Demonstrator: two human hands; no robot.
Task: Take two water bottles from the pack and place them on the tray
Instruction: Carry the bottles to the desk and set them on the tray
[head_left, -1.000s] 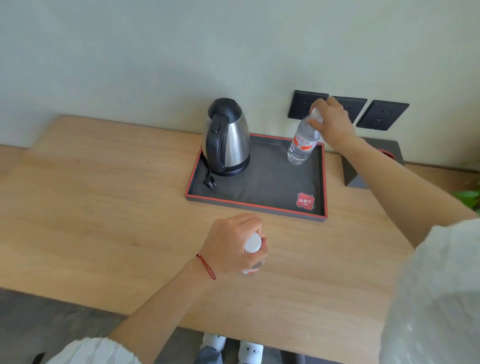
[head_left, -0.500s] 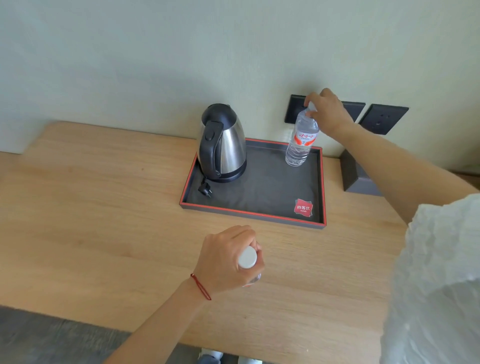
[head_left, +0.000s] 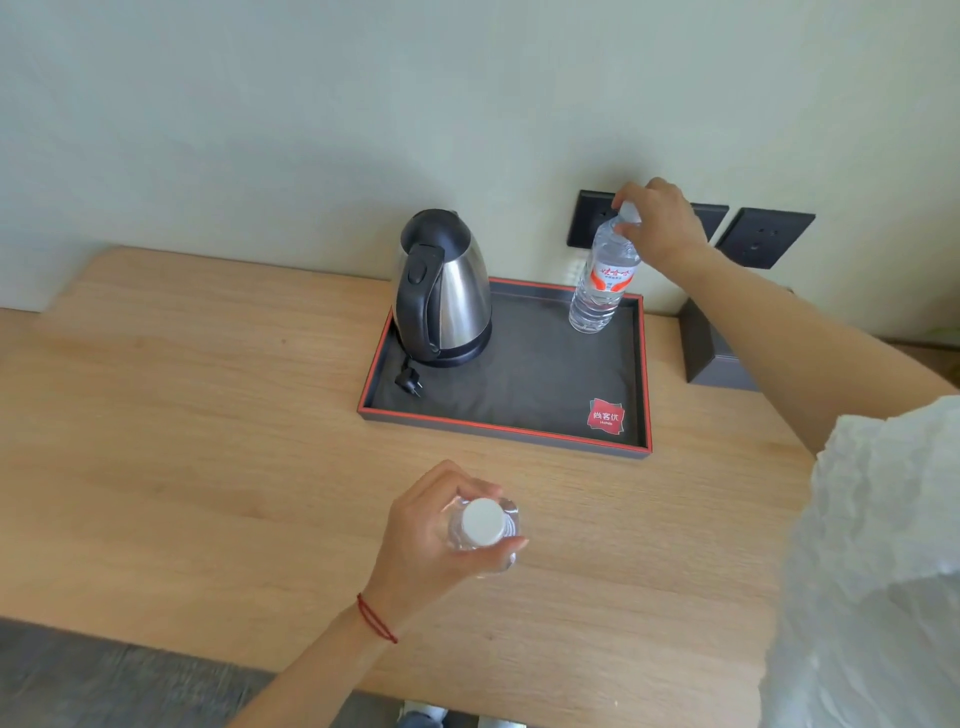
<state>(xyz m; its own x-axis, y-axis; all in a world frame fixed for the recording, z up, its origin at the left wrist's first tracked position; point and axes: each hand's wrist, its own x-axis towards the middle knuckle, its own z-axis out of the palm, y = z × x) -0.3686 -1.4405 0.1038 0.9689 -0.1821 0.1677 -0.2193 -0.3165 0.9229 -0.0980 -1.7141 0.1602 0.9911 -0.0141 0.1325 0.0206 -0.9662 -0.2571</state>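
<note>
A clear water bottle with a red label (head_left: 602, 280) stands upright in the far right corner of the dark tray with a red rim (head_left: 498, 427). My right hand (head_left: 660, 223) is shut on its white cap and neck. A second water bottle (head_left: 484, 527), seen from above with its white cap towards me, is held over the wooden desk in front of the tray by my left hand (head_left: 431, 535), which wraps its upper body. The pack is out of sight.
A steel electric kettle (head_left: 441, 286) with its plug (head_left: 408, 382) fills the tray's left part. A grey box (head_left: 711, 348) stands right of the tray. Black wall sockets (head_left: 763, 236) sit behind. The wooden desk (head_left: 182, 415) stretches left.
The bottle in my right hand has settled upright on the tray's far right corner. My left hand with the second bottle has stayed over the desk, hardly shifting.
</note>
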